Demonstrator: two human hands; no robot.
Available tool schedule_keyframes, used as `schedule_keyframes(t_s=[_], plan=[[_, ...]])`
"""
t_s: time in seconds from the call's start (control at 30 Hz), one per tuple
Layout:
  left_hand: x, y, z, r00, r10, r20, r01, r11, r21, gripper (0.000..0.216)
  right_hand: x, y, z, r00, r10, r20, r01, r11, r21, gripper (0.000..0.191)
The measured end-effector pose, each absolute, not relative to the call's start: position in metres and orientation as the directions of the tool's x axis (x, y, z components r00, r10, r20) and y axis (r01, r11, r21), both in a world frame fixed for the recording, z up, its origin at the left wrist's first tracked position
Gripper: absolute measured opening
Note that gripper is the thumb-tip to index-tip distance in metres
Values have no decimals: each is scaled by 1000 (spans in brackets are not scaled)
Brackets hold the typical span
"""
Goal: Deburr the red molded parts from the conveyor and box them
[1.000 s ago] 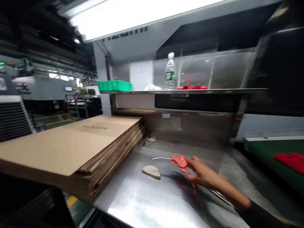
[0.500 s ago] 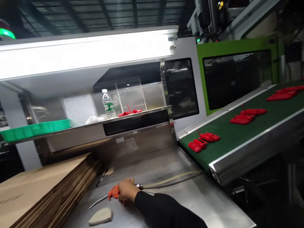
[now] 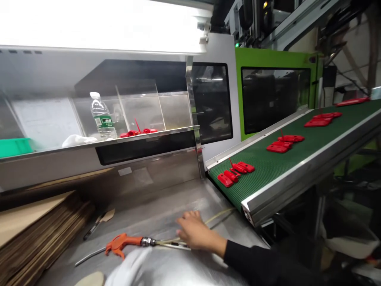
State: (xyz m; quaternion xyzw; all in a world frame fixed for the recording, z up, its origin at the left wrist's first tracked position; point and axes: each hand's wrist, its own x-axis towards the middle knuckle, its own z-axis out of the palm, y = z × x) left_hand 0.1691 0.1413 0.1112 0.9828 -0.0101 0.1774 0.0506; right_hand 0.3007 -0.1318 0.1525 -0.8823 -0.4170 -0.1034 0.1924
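Observation:
An orange air blow gun (image 3: 123,241) with a thin bent metal nozzle lies on the steel table. My right hand (image 3: 193,230), in a black sleeve, is just right of it, above the pale hose (image 3: 218,215) that runs from its fitting. The fingers are loosely bent and apart, with nothing visible in them. A blurred white sheet-like thing (image 3: 129,266) covers part of the table at the bottom; its kind is unclear. A beige flat piece (image 3: 91,279) lies beside it, cut by the frame edge. My left hand is out of view.
A green conveyor belt (image 3: 262,169) slopes down to the table's right, carrying several red moulded parts (image 3: 225,180). Stacked cardboard (image 3: 32,238) stands left, near a dark pen-like tool (image 3: 93,228). The shelf (image 3: 166,130) bears a water bottle (image 3: 102,117), red parts and a green tray (image 3: 14,147).
My right hand has let go of the air blow gun and moved right, over the hose. The view has shifted right. The white thing has come in at the bottom.

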Motion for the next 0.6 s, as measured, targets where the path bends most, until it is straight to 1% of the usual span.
schedule_keyframes(t_s=[0.03, 0.07, 0.1, 0.13, 0.17, 0.27, 0.33, 0.43, 0.6], plan=[[176, 141, 115, 933, 22, 359, -6, -997, 77, 49, 301, -153, 150, 643, 682, 349, 766, -586, -265, 24], [183, 143, 120, 928, 54, 370, 36, -998, 56, 63, 301, -173, 148, 654, 666, 359, 756, -592, -279, 25], [188, 147, 127, 939, 78, 335, 81, -997, 5, 74, 301, -190, 145, 662, 655, 365, 749, -594, -293, 26], [193, 153, 134, 948, 94, 305, 102, -995, -10, 76, 302, -205, 143, 668, 646, 370, 744, -594, -307, 26], [199, 160, 140, 957, 107, 269, 116, -993, -16, 72, 302, -218, 140, 670, 641, 374, 742, -589, -320, 25], [213, 182, 155, 985, 86, 153, 84, -996, 19, 49, 305, -238, 129, 659, 644, 388, 752, -559, -349, 24], [221, 189, 158, 990, 70, 121, 67, -997, 30, 37, 308, -240, 121, 654, 643, 398, 757, -546, -359, 25], [228, 189, 158, 989, 49, 141, 49, -999, 2, 27, 313, -236, 112, 661, 628, 410, 751, -559, -353, 25], [227, 184, 157, 980, -10, 201, 0, -999, -51, 26, 320, -227, 111, 675, 591, 442, 730, -624, -280, 17]])
